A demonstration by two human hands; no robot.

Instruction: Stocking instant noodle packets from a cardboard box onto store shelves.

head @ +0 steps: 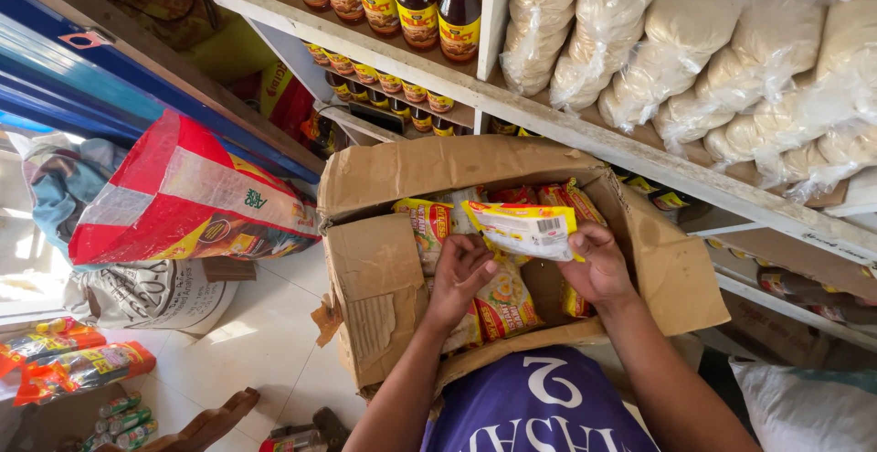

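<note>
Both hands are gripping one flat yellow-and-white plastic noodle packet [523, 230] just above the worn brown cardboard box [384, 274]: left hand [459, 274] pinching its lower edge, right hand [598, 265] clasping the far end. It looks mid-lift; crinkly film is calling for a firm pinch. More glossy packets [501, 304] are lying inside, white wooden shelf [585, 137] behind.

Above the left hand [459, 272], a white shelf [585, 137] bears dark sauce bottles [402, 0]; above the right hand [598, 265], clear bags of pale grain [731, 59].
</note>
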